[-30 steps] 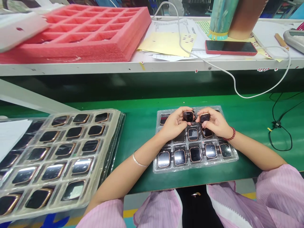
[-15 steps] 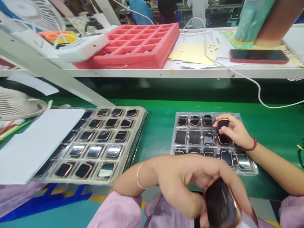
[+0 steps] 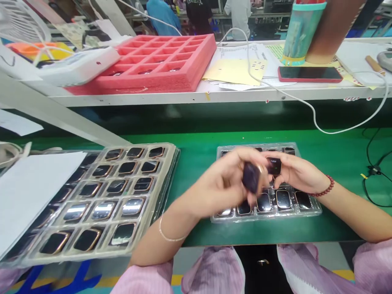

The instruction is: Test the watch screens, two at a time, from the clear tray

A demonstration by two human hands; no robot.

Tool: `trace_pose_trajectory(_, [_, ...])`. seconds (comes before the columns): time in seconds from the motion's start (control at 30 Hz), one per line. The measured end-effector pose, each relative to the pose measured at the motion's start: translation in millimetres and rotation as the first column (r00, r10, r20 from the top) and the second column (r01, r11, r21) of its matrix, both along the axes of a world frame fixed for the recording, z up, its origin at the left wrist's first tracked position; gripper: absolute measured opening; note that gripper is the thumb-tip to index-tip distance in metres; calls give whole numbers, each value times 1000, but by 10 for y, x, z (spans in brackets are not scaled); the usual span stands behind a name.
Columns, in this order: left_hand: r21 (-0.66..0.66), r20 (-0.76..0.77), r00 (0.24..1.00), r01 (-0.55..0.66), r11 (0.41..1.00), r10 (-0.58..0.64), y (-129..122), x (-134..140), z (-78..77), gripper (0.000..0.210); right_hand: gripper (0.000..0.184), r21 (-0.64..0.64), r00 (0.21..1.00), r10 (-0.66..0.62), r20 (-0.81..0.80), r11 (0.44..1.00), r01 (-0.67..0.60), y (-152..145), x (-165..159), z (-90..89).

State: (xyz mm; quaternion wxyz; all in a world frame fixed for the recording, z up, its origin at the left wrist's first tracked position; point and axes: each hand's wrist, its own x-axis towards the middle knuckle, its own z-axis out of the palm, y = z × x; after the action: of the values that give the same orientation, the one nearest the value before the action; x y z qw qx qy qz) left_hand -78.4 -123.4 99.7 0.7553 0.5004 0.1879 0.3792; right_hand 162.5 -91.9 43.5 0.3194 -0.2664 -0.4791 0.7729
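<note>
My left hand [image 3: 225, 181] is closed around a strapless smartwatch [image 3: 251, 177] with a dark screen and gold frame, somewhat blurred. Close beside it, my right hand [image 3: 298, 171] grips a second dark smartwatch [image 3: 274, 165] at the fingertips. Both hands are over a clear plastic tray [image 3: 266, 218], whose pockets hold several dark-faced watches, and they hide its middle. Whether the two held watches touch, I cannot tell.
To the left lies a stack of trays [image 3: 173, 163] filled with gold-framed watches, partly under a white sheet [image 3: 39, 183]. A shelf [image 3: 183, 97] above carries a red foam tray [image 3: 199, 69], a phone [image 3: 310, 73] and papers. A white cable [image 3: 309, 108] hangs from it.
My left hand has moved away from the camera, over the tray, bringing its watch beside my right hand. The right hand still holds its watch. The view has shifted slightly.
</note>
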Motion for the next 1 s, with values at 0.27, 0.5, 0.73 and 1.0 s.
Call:
trace_pose_trajectory(0.27, [-45, -278, 936, -237, 970, 216, 753, 293, -842, 53, 53, -302, 950, 253, -184, 905, -300, -865, -446, 680])
trace_pose_trajectory(0.5, [13, -313, 920, -244, 970, 235, 705, 300, -918, 53, 54, -245, 965, 201, -171, 940, -239, -959, -479, 771])
trace_pose_trajectory(0.73, [60, -323, 904, -276, 959, 281, 688, 302, -890, 40, 48, -110, 978, 108, -180, 986, -129, -686, -338, 647])
trace_pose_trajectory(1.0, [139, -282, 902, -300, 944, 328, 669, 336, -912, 39, 44, 269, 914, -347, 211, 919, 287, 89, 70, -14])
